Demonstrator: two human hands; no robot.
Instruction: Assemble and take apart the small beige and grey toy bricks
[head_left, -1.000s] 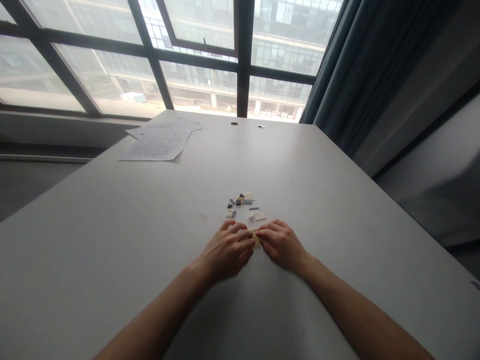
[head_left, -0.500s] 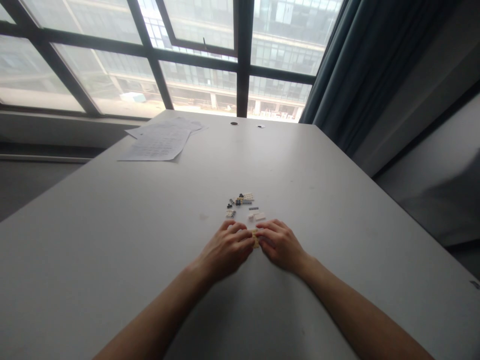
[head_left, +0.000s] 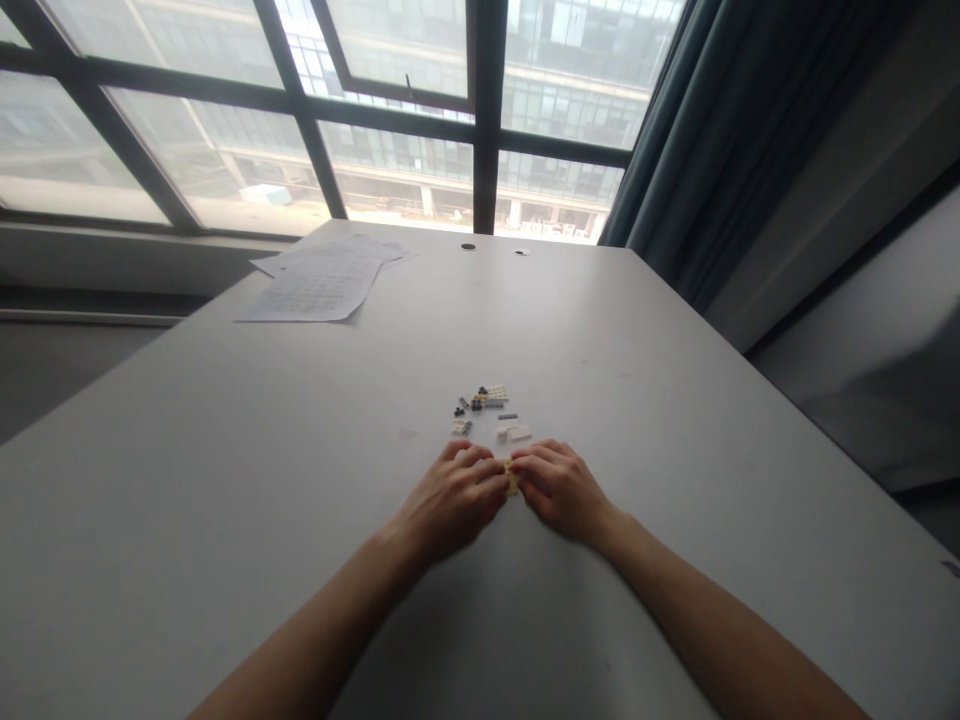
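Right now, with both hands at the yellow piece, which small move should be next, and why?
Perhaps ease the right hand aside slightly: it and the left hand cover the sides of the yellow piece, so only a narrow strip shows.

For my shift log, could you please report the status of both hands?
Left hand, right hand: both on yellow piece. Piece partly covered by hands. Loose pieces just beyond.

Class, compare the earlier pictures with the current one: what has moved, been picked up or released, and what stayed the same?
Very little: the fingers of the left hand and right hand shift only slightly at the yellow piece. Nothing is visibly picked up or released. The small loose pieces and the papers stayed where they were.
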